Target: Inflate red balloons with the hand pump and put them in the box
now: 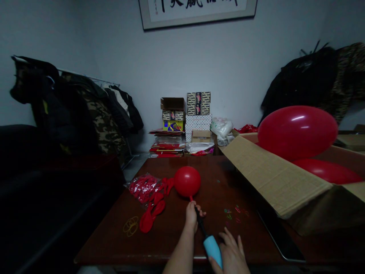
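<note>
My left hand (193, 217) is closed around the black nozzle end of a balloon pump, where the neck of a partly inflated red balloon (187, 181) meets it. The pump (212, 249) has a light blue body that slants down toward me and leaves the bottom of the view. Beside that body is my right hand (231, 253), fingers stretched and spread, with the thumb lying against the blue part. Left of the inflated balloon lie several flat red balloons (151, 213) and a clear bag of red balloons (145, 187).
Yellowish rubber bands (131, 226) lie at the table's left. Small coloured clips (236, 214) are scattered right of centre. A dark flat tablet-like thing (281, 236) lies beside an open cardboard box (273, 175) holding large red balloons (298, 131). Stacked boxes (199, 121) stand behind the brown table (219, 167).
</note>
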`<state>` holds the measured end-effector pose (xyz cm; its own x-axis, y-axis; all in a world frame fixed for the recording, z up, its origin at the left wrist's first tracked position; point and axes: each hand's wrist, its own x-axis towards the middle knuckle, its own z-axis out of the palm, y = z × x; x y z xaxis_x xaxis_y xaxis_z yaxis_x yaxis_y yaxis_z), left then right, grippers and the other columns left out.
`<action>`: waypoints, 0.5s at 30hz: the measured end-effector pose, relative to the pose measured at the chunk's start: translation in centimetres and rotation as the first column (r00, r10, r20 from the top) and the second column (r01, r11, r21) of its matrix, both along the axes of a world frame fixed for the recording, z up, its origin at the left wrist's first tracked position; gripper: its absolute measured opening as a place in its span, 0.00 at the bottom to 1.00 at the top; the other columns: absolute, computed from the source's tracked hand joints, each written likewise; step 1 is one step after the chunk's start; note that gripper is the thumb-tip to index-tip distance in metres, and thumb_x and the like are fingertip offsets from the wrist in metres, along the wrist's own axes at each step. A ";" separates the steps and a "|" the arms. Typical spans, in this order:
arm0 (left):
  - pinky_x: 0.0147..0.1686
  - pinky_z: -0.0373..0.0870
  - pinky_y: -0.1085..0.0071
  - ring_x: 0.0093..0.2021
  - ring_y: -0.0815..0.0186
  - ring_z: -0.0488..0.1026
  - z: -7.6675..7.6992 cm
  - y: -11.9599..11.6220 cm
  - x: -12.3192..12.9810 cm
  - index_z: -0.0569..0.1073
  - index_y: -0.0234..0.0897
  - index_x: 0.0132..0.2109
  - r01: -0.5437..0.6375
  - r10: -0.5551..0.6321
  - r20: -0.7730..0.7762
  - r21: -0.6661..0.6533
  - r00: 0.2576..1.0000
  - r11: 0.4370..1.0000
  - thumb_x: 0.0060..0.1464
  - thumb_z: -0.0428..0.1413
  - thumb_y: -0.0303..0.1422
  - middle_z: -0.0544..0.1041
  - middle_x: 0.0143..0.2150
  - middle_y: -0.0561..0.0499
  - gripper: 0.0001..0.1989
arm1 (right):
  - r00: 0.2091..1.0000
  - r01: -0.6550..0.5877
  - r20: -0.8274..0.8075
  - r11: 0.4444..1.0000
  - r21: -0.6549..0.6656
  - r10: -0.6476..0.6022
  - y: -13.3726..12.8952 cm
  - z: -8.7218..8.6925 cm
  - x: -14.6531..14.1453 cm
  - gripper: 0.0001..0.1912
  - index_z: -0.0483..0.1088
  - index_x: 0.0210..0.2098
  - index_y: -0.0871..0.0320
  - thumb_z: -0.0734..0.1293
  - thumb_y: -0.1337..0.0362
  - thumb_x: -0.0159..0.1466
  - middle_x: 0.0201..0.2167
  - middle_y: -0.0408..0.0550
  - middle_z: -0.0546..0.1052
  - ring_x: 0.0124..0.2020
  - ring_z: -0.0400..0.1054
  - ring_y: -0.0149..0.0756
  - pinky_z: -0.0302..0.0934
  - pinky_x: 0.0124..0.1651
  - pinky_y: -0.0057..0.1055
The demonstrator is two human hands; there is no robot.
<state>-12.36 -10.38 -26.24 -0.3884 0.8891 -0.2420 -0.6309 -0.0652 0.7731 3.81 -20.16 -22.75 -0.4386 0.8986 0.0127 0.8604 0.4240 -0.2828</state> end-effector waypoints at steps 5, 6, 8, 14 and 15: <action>0.22 0.67 0.70 0.10 0.76 0.56 -0.2 0.3 -0.1 0.55 0.40 0.29 0.017 -0.017 -0.013 -0.010 1.000 1.000 0.44 0.53 0.46 0.61 0.13 0.63 0.17 | 0.995 0.055 -0.080 0.998 0.018 -0.054 1.7 1.1 -2.8 0.22 0.71 0.43 0.60 0.57 0.53 0.57 0.56 0.54 0.65 0.63 0.45 0.48 0.28 0.63 0.52; 0.22 0.67 0.70 0.10 0.76 0.55 -0.2 0.4 -0.1 0.55 0.40 0.29 0.020 -0.020 -0.020 -0.010 1.000 1.000 0.44 0.53 0.46 0.61 0.13 0.64 0.17 | 0.995 0.063 -0.082 0.998 0.022 -0.061 1.8 0.9 -3.1 0.22 0.71 0.43 0.60 0.57 0.53 0.57 0.55 0.54 0.65 0.63 0.45 0.48 0.28 0.63 0.52; 0.22 0.67 0.70 0.10 0.76 0.55 -0.3 0.4 0.0 0.55 0.40 0.29 0.022 -0.022 -0.037 -0.008 0.999 1.000 0.45 0.52 0.47 0.61 0.13 0.64 0.17 | 0.995 0.074 -0.071 0.997 0.015 -0.072 1.7 0.3 -3.1 0.23 0.71 0.44 0.60 0.57 0.53 0.57 0.55 0.55 0.65 0.63 0.45 0.49 0.28 0.62 0.53; 0.20 0.67 0.71 0.10 0.76 0.56 -0.5 0.2 0.2 0.56 0.40 0.30 0.007 -0.007 -0.075 0.003 0.997 1.000 0.46 0.52 0.48 0.62 0.14 0.63 0.17 | 0.998 0.057 -0.012 0.998 0.040 -0.057 -0.2 -2.2 -0.9 0.20 0.72 0.40 0.59 0.59 0.53 0.56 0.54 0.54 0.67 0.62 0.48 0.52 0.33 0.62 0.55; 0.20 0.67 0.70 0.10 0.76 0.56 -0.5 0.1 0.2 0.56 0.40 0.30 0.008 -0.008 -0.070 0.000 0.998 1.000 0.45 0.52 0.48 0.62 0.14 0.63 0.18 | 0.998 0.070 0.004 0.996 0.056 -0.071 -0.7 -2.8 -0.4 0.17 0.73 0.37 0.57 0.59 0.56 0.56 0.53 0.52 0.68 0.61 0.50 0.52 0.35 0.61 0.55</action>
<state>-12.19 -10.25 -26.74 -0.3974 0.8922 -0.2145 -0.5757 -0.0603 0.8155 3.40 -20.90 -25.55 -0.3746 0.9252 0.0613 0.8902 0.3773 -0.2551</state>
